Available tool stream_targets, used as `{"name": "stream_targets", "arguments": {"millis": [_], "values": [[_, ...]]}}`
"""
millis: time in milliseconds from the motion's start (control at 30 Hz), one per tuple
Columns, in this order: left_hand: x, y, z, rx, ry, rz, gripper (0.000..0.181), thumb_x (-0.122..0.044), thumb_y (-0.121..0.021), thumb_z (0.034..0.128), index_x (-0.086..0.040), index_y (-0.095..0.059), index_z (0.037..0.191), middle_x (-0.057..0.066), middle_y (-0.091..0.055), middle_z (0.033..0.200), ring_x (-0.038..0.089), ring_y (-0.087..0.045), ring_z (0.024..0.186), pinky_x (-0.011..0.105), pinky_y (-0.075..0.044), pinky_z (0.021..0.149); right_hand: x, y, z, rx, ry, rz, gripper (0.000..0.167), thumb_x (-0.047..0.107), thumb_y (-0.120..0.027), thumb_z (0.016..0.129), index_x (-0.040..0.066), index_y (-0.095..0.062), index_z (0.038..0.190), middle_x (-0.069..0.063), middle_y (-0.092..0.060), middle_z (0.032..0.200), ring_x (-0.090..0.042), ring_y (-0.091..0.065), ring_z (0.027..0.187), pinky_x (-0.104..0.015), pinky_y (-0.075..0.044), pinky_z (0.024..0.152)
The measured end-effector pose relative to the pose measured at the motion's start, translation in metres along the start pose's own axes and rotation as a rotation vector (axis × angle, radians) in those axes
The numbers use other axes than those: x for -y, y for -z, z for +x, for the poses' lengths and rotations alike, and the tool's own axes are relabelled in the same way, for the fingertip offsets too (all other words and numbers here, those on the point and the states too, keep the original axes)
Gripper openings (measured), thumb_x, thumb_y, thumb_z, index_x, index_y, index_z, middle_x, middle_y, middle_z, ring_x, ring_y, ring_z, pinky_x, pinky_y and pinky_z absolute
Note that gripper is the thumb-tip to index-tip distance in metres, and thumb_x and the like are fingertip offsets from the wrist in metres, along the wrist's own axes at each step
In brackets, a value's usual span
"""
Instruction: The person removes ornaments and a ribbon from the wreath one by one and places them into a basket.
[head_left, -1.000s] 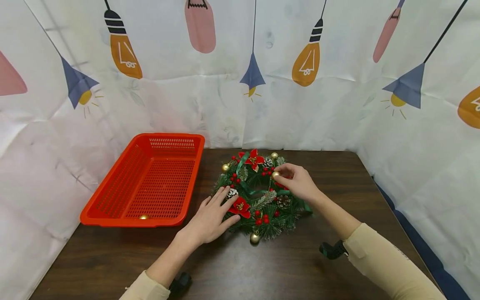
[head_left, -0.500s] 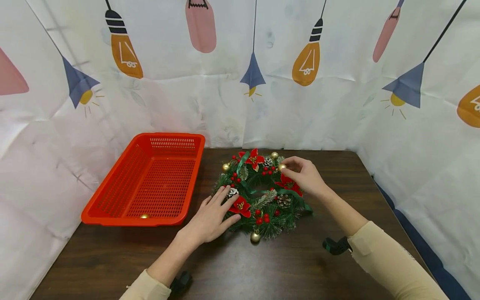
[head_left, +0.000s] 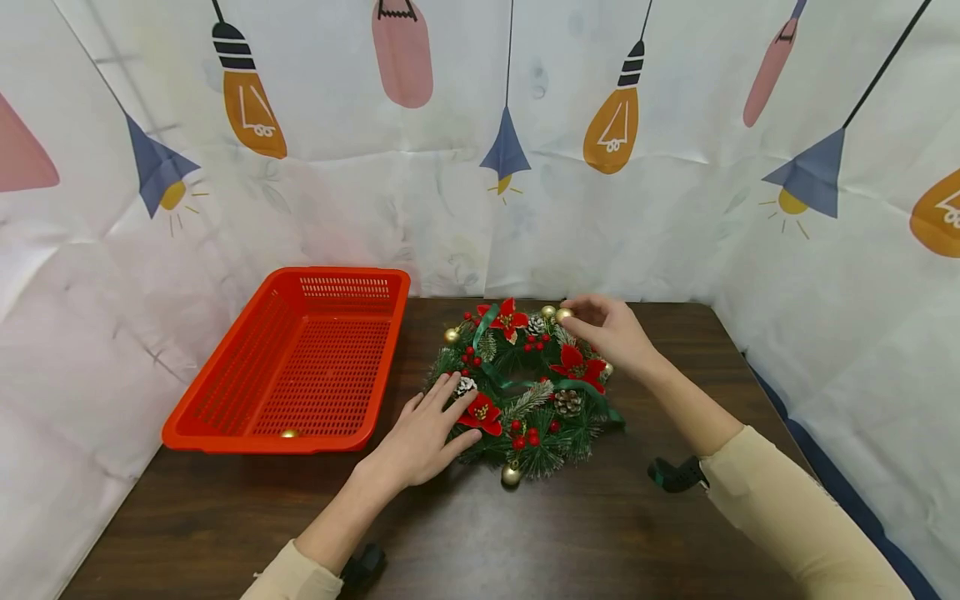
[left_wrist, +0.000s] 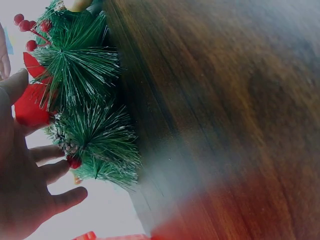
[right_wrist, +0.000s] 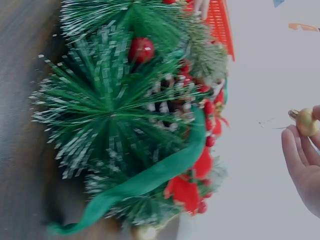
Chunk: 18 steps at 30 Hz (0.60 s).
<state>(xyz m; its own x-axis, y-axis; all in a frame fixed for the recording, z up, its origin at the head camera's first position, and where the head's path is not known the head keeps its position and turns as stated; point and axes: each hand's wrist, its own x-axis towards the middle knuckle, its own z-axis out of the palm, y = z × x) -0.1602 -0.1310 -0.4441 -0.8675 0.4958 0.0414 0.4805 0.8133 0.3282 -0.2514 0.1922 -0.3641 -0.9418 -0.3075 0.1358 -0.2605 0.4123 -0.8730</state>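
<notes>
A green wreath (head_left: 543, 454) lies on the table, decked with red poinsettias (head_left: 577, 367), berries, pine cones (head_left: 567, 402), a green ribbon and gold baubles. My left hand (head_left: 422, 435) rests on its near left part with the fingers spread, beside a red flower; the left wrist view shows that hand (left_wrist: 27, 175) against the needles. At the wreath's far right, my right hand (head_left: 621, 337) pinches a gold bauble (head_left: 565, 316) between thumb and fingers. In the right wrist view this bauble (right_wrist: 306, 122) is held above the wreath, a thin thread trailing from its cap.
Left of the wreath stands a red plastic basket (head_left: 176, 433) with a gold bauble (head_left: 289, 433) at its near end. Other baubles hang at the wreath's front (head_left: 511, 476) and right edge. A printed white curtain (head_left: 450, 225) surrounds the dark wooden table (head_left: 480, 542).
My right hand has carried the gold bauble from the wreath's inner right up and away toward its far right edge. Another bauble now shows at the right edge. My left hand stays put.
</notes>
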Motion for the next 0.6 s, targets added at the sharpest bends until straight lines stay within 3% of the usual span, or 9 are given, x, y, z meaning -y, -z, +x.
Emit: {"name": "stream_targets", "arguments": {"millis": [200, 600], "values": [[0.0, 0.0, 0.0, -0.003, 0.002, 0.006, 0.067, -0.054, -0.05, 0.1056, -0.015, -0.04, 0.16, 0.016, -0.02, 0.168, 0.032, -0.012, 0.156, 0.066, -0.023, 0.115, 0.014, -0.002, 0.009, 0.017, 0.031, 0.0, 0.04, 0.032, -0.066, 0.103, 0.006, -0.063, 0.133, -0.01, -0.066, 0.125, -0.029, -0.064, 0.112, -0.049, -0.052, 0.088], [-0.001, 0.001, 0.0, -0.001, 0.0, 0.016, 0.066, -0.054, -0.049, 0.1059, -0.017, -0.041, 0.16, 0.015, -0.02, 0.168, 0.033, -0.013, 0.155, 0.066, -0.023, 0.115, 0.013, -0.017, 0.019, 0.051, 0.068, 0.033, 0.035, 0.029, -0.067, 0.102, 0.006, -0.065, 0.129, -0.01, -0.066, 0.121, -0.028, -0.063, 0.109, -0.056, -0.049, 0.093]]}}
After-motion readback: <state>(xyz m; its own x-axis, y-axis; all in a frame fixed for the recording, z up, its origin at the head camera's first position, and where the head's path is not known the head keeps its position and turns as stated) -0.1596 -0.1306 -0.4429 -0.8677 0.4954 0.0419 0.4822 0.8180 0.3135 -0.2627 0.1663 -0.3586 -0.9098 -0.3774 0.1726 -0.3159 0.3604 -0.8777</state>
